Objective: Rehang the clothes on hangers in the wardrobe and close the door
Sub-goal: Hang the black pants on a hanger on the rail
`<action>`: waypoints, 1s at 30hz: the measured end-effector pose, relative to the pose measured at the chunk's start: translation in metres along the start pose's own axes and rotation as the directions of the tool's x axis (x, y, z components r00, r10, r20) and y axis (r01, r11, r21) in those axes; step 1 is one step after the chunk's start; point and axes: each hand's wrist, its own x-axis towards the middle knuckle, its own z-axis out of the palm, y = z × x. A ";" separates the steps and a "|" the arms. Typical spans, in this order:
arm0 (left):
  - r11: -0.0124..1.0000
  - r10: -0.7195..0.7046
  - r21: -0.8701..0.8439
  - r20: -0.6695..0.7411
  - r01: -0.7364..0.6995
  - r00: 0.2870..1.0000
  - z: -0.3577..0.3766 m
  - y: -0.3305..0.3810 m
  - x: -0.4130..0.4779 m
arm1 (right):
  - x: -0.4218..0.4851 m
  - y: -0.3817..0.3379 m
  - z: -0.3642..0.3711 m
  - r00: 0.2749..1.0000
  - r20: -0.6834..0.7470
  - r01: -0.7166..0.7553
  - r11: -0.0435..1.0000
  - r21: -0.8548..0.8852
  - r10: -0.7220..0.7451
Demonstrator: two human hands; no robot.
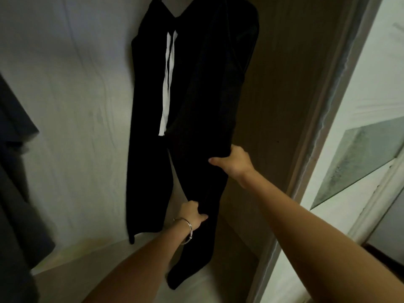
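The right hand [235, 161] grips the right edge of the black trousers [196, 106], thumb across the front of the cloth and fingers curled out of sight behind it. Lower down, the left hand [192, 213], a thin bangle [185, 228] on its wrist, pinches a fold of the same leg. The trousers hang inside the wardrobe [284, 106] from its top, where the hanger is cut off by the frame; two white drawstrings [167, 84] dangle down the front. No writing or label can be read. A dark garment [15, 182] at the wardrobe's left edge is blurred and only partly in view. The door [360, 149] stands open at the right edge.
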 end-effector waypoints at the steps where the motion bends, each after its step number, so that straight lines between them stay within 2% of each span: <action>1: 1.000 -0.013 0.005 0.010 0.013 1.000 0.002 -0.004 -0.001 | -0.002 0.006 0.003 0.999 0.012 -0.030 0.999 -0.030 0.031; 4: 0.999 -0.041 -0.030 0.025 0.042 0.999 0.011 -0.015 -0.003 | -0.007 0.020 0.014 0.997 0.006 -0.072 0.994 -0.086 0.073; 8: 0.999 -0.018 -0.035 0.048 0.020 0.999 0.018 -0.025 -0.011 | -0.013 0.030 0.026 0.998 -0.005 -0.069 0.998 -0.002 0.069; 11: 0.993 -0.052 -0.100 0.092 0.062 0.994 0.022 -0.046 -0.030 | -0.027 0.057 0.038 0.984 0.039 -0.177 0.984 0.032 0.176; 13: 0.976 -0.111 -0.175 0.104 0.129 0.988 0.023 -0.068 -0.052 | -0.041 0.089 0.051 0.957 0.104 -0.272 0.962 0.004 0.270; 15: 0.971 -0.134 -0.181 0.144 0.159 0.981 0.025 -0.095 -0.079 | -0.058 0.127 0.066 0.918 0.163 -0.363 0.931 -0.030 0.363; 18: 0.955 -0.158 -0.208 0.246 0.211 0.956 0.033 -0.142 -0.131 | -0.084 0.181 0.090 0.870 0.155 -0.464 0.884 -0.059 0.467; 21: 0.881 -0.297 -0.300 0.252 0.366 0.921 0.045 -0.186 -0.188 | -0.105 0.228 0.116 0.822 0.246 -0.497 0.857 -0.135 0.515; 24: 0.752 -0.526 -0.371 0.161 0.544 0.835 0.060 -0.214 -0.246 | -0.120 0.253 0.141 0.764 0.378 -0.436 0.850 -0.295 0.523; 27: 0.644 -0.667 -0.409 0.113 0.646 0.736 0.078 -0.226 -0.305 | -0.137 0.259 0.166 0.713 0.538 -0.256 0.881 -0.397 0.449; 28: 0.612 -0.706 -0.410 0.100 0.676 0.701 0.085 -0.226 -0.324 | -0.143 0.261 0.173 0.670 0.596 -0.228 0.887 -0.402 0.442; 30: 0.489 -0.811 -0.474 0.062 0.732 0.582 0.103 -0.226 -0.362 | -0.155 0.263 0.186 0.570 0.700 -0.164 0.895 -0.415 0.429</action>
